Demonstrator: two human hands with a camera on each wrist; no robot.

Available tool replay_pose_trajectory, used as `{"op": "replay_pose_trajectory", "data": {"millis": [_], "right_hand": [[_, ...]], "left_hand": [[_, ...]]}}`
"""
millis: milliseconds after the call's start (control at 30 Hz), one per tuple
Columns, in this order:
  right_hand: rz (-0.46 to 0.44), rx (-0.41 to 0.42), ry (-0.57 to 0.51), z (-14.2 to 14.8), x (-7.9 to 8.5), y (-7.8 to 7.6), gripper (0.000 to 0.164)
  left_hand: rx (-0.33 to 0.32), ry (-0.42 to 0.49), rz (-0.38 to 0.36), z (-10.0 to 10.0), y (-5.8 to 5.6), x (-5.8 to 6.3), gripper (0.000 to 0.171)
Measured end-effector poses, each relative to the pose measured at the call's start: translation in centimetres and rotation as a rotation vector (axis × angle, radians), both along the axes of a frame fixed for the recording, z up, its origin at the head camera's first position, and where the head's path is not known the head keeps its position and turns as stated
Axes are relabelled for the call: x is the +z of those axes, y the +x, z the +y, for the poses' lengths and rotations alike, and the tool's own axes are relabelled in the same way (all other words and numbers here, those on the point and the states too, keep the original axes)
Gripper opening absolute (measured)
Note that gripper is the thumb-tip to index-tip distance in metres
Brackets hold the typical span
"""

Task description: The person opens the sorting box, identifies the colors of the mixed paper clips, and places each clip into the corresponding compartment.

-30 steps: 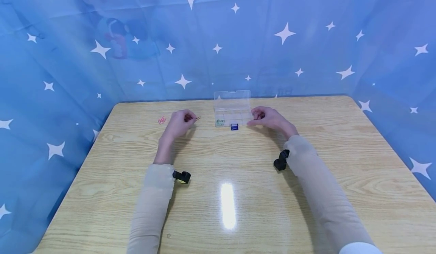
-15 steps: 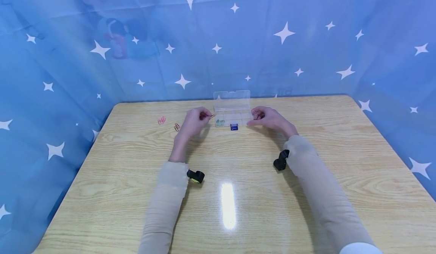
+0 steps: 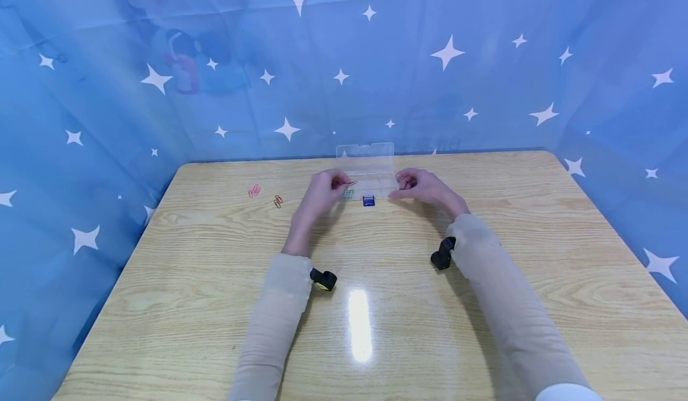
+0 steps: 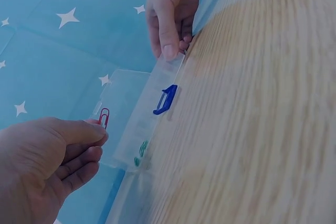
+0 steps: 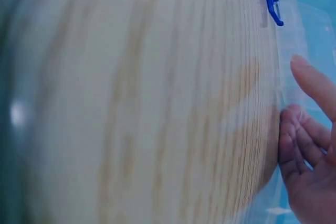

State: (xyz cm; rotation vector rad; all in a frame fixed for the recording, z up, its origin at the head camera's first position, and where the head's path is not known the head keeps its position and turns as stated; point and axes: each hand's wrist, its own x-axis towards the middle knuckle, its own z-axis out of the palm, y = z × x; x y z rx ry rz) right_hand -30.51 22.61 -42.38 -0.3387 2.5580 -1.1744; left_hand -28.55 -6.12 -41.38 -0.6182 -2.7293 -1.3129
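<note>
A clear plastic box [image 3: 376, 184] with compartments stands at the back of the table, its see-through lid [image 3: 371, 153] raised. My left hand [image 3: 321, 190] pinches a red paper clip [image 4: 104, 117] between thumb and fingers, above the left part of the box. Several green paper clips [image 4: 140, 153] lie in the box's front left compartment. My right hand [image 3: 424, 186] holds the right end of the box, thumb near its front corner and fingers curled at its side. A blue latch [image 4: 166, 99] sits at the front edge of the box.
On the wooden table [image 3: 376, 305], left of the box, lie several pink paper clips [image 3: 254, 190] and a few red paper clips [image 3: 278, 201]. A blue curtain with white stars [image 3: 242, 42] hangs right behind the table's back edge.
My left hand has carried the red paper clip rightward from beside the box to over its left part, uncovering the red paper clips on the table. The right hand stays at the box.
</note>
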Motion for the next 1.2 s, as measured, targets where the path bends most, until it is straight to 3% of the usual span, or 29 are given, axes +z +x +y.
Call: {"op": "replay_pose_trajectory", "data": {"millis": [567, 1200], "right_hand": [[-0.001, -0.016, 0.009, 0.0, -0.4, -0.3, 0.075], [-0.008, -0.023, 0.001, -0.1, -0.1, -0.2, 0.075]], "left_hand": [[0.004, -0.082, 0.037, 2.3, -0.5, -0.9, 0.009], [-0.020, -0.079, 0.025, 2.1, -0.5, -0.7, 0.012]]}}
